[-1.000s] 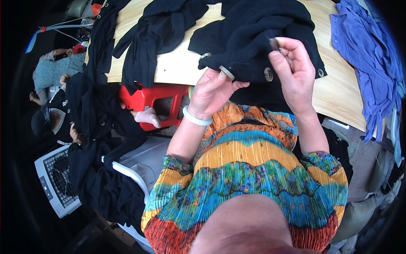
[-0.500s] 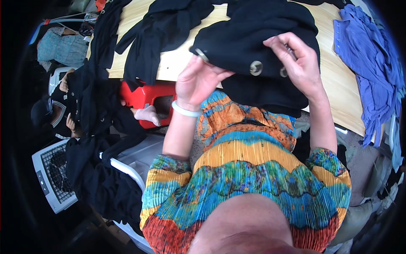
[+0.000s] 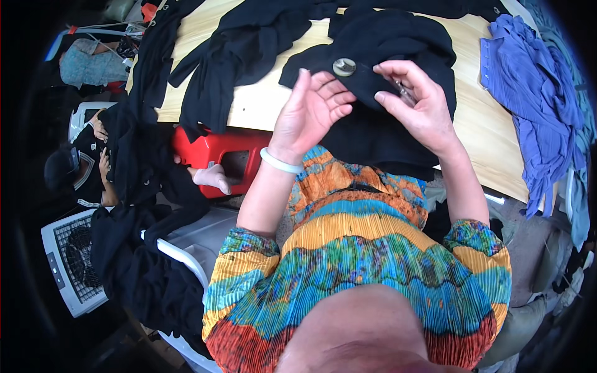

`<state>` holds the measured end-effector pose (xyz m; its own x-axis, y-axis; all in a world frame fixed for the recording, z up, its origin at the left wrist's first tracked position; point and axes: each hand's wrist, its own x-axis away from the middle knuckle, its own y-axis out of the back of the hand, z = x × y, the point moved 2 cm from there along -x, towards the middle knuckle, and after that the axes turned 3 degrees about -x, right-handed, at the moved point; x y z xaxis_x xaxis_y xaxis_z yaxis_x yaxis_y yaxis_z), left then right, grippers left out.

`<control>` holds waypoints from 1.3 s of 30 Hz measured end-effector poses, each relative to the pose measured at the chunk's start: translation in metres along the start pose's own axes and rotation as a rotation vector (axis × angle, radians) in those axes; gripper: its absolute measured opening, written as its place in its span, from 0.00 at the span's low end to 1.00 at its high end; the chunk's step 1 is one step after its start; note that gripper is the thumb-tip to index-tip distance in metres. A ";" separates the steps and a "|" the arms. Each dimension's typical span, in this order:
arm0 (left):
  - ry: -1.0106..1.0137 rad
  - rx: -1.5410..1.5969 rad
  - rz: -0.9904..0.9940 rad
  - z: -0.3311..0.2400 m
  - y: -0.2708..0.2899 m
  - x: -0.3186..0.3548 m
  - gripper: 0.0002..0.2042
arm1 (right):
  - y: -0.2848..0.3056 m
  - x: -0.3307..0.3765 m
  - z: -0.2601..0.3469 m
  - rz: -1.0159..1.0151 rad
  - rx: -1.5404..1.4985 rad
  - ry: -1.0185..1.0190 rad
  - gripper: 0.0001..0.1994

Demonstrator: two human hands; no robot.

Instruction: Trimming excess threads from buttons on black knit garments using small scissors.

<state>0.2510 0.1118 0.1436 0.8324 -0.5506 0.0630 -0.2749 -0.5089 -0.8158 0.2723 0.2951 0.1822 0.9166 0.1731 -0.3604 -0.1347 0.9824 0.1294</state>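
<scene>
A black garment (image 3: 398, 46) lies bunched on the near part of the table and hangs over its edge. One large, round, grey-green button (image 3: 344, 66) shows on it, just beyond my left fingertips. My left hand (image 3: 314, 112) is open above the cloth, palm up, fingers apart, with nothing in it; a pale bangle circles its wrist. To its right, my right hand (image 3: 418, 102) curls around a small shiny tool (image 3: 405, 94) that looks like thread snips, mostly hidden in the palm. Its thumb and index finger are apart over the cloth.
More black garments (image 3: 242, 56) spread across the wooden table (image 3: 488, 146). Blue-purple pleated clothing (image 3: 528, 105) drapes over its right edge. At left are a red stool (image 3: 208, 152), a co-worker (image 3: 81, 161) with dark cloth, a grey fan unit (image 3: 73, 261) and a white-rimmed chair (image 3: 186, 258).
The garment's edge has left my left hand, which has opened palm up. My right hand has moved slightly left and down. The other buttons seen before are out of sight.
</scene>
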 end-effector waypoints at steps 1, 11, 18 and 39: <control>-0.005 -0.019 -0.012 0.003 -0.005 0.001 0.21 | 0.000 0.001 0.002 0.016 0.026 -0.003 0.15; 0.050 -0.006 -0.055 0.007 -0.005 0.004 0.11 | 0.000 0.013 0.010 0.088 0.150 0.008 0.17; 0.006 0.067 0.118 0.018 0.002 0.018 0.09 | 0.001 0.008 0.016 -0.003 0.185 0.221 0.18; -0.031 -0.120 0.084 0.012 -0.015 0.026 0.09 | 0.003 -0.005 0.027 -0.194 0.427 0.441 0.09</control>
<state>0.2827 0.1133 0.1505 0.8179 -0.5749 -0.0221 -0.3986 -0.5385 -0.7424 0.2772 0.2955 0.2094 0.6559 0.0974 -0.7486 0.2629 0.9001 0.3474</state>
